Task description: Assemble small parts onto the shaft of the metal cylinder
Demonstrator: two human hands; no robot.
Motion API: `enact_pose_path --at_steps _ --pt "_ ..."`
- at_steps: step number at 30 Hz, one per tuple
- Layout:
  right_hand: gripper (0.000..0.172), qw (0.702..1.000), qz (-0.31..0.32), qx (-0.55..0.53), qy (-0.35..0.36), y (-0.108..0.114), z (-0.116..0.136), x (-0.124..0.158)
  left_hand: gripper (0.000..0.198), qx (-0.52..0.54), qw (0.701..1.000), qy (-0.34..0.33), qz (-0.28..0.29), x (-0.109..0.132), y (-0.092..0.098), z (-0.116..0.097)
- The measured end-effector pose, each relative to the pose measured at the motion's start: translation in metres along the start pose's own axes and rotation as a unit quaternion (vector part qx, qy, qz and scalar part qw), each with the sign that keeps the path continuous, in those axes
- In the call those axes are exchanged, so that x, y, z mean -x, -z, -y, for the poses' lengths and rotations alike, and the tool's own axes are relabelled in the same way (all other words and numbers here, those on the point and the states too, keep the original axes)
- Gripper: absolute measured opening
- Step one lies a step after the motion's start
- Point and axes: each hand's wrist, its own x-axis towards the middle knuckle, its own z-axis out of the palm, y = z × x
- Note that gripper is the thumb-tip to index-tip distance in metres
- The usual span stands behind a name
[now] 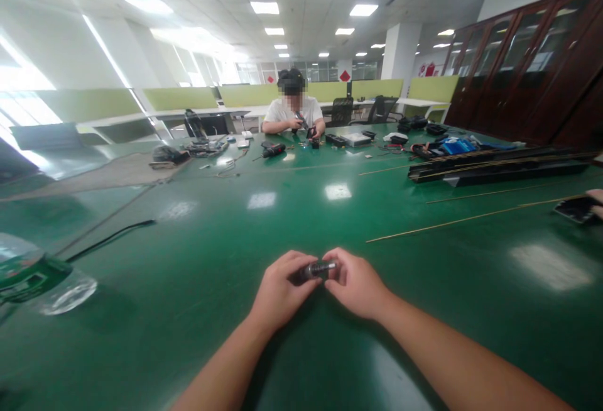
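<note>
Both my hands meet low in the middle of the head view, just above the green table (198, 254). My left hand (281, 290) is curled round the dark end of a small cylindrical part (319, 268). My right hand (354, 283) pinches the part's shiny metallic end with its fingertips. The part lies level between the two hands, and much of it is hidden by the fingers.
A plastic water bottle (32, 276) lies at the left edge, with a black cable (113, 235) beyond it. Thin rods (466, 217) and long dark rails (499, 169) lie to the right. A person (293, 112) works at the far side among tools. Someone's hand holds a phone (577, 208).
</note>
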Motion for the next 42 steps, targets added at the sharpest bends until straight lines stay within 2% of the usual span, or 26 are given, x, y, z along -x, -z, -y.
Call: enact_pose_path --at_steps 13,17,21,24,42 --pt "0.023 1.0 0.0 -0.028 0.009 0.002 0.007 0.002 0.028 0.016 0.999 -0.008 0.029 0.001 -0.001 0.0" --pt "0.021 1.0 0.0 -0.023 0.013 0.001 0.005 0.001 0.031 0.026 1.0 0.001 -0.005 0.002 -0.002 0.001" --pt "0.019 0.999 0.003 -0.043 0.014 0.002 0.005 0.0 0.018 0.032 0.998 0.033 -0.033 0.002 -0.004 -0.001" --pt "0.016 0.998 0.0 -0.063 0.009 0.003 0.006 0.0 0.016 0.034 0.998 0.028 -0.045 0.002 -0.004 -0.004" --pt "0.01 0.996 0.004 -0.091 -0.009 0.003 0.008 -0.001 0.014 0.033 0.998 0.019 -0.046 0.0 -0.003 -0.009"
